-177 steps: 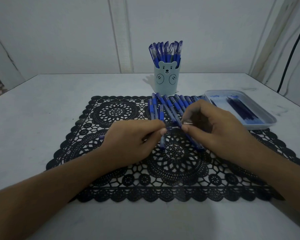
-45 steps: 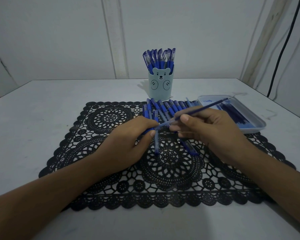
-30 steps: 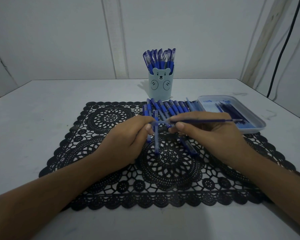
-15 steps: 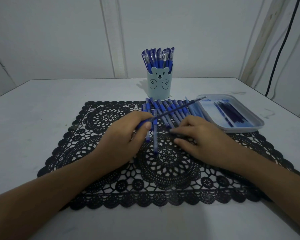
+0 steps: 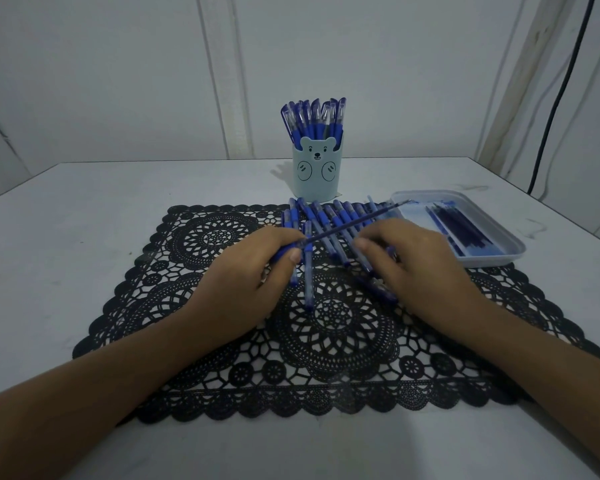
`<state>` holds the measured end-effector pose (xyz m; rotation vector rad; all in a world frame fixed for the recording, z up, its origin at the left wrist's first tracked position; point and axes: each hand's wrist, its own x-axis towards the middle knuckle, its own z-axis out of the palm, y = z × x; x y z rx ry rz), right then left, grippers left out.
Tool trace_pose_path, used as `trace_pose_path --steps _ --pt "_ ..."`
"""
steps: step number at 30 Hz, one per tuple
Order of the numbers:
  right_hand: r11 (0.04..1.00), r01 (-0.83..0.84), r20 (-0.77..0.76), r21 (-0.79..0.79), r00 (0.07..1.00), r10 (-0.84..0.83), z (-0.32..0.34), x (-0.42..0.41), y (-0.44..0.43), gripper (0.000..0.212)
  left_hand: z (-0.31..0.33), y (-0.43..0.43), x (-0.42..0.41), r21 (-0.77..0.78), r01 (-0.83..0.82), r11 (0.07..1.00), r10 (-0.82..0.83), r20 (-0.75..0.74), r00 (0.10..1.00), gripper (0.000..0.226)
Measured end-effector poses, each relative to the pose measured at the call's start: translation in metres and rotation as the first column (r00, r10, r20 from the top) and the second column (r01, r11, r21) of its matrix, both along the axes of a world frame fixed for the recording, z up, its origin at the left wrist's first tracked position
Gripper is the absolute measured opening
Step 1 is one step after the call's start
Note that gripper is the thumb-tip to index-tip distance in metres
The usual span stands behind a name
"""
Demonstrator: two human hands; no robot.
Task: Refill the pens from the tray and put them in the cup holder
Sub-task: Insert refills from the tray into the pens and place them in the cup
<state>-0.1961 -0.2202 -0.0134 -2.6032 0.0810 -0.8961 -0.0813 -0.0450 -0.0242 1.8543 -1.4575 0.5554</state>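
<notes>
Head view: left hand (image 5: 246, 271) is gripping a pen barrel (image 5: 284, 252) between thumb and curled fingers, low over the lace mat (image 5: 326, 344). A refill (image 5: 355, 222) is sticking out of the barrel and slanting up-right, with its tip ending over the tray's near-left corner.

Change: a second ago the right hand was pinching that refill and feeding it in. Now the right hand (image 5: 413, 268) is off it and lying fingers-down on the row of loose pens (image 5: 329, 220), fingers lightly bent. Can't tell if it's picking anything up.

My read: the refill is only going in partway, since most of it is showing, so this pen isn't finished. The right hand is probably going for the next part.

The tray (image 5: 492, 263) is sitting right of the mat with spare refills (image 5: 461, 230) lying in it. The cup holder (image 5: 317, 178) is standing behind the mat, packed with finished pens (image 5: 314, 119).

Hard to see:
- The right fingers are covering whatever's under them.
- The barrel is mostly buried in the left fist.
- Dim light is merging the loose pens, so I'm not getting a count.
- Both forearms are running out of frame.
</notes>
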Motion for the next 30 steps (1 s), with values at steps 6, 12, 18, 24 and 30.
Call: trace_pose_path --steps 6,12,18,24,30 --pt "0.972 -0.055 0.324 0.228 0.946 -0.022 0.005 -0.006 0.008 0.029 -0.001 -0.001 0.0 -0.069 -0.055 0.996 0.048 -0.104 0.993 0.03" --pt "0.995 -0.094 0.295 -0.025 0.951 0.097 0.001 -0.004 0.008 0.048 0.0 0.0 -0.002 -0.062 -0.058 0.996 0.053 -0.089 0.995 0.03" --pt "0.985 -0.166 0.194 -0.041 0.966 0.171 -0.004 -0.001 0.009 0.044 -0.001 0.0 -0.001 -0.009 -0.032 0.999 0.032 0.006 0.999 0.03" --pt "0.993 -0.116 0.158 0.018 0.981 0.112 -0.003 0.0 0.005 0.031 -0.002 0.001 0.0 0.004 -0.023 1.0 0.022 0.032 0.999 0.03" --pt "0.985 -0.126 0.113 -0.114 0.984 0.139 -0.002 -0.003 0.007 0.024 -0.003 0.001 0.001 0.03 -0.015 0.999 0.014 0.032 0.999 0.03"
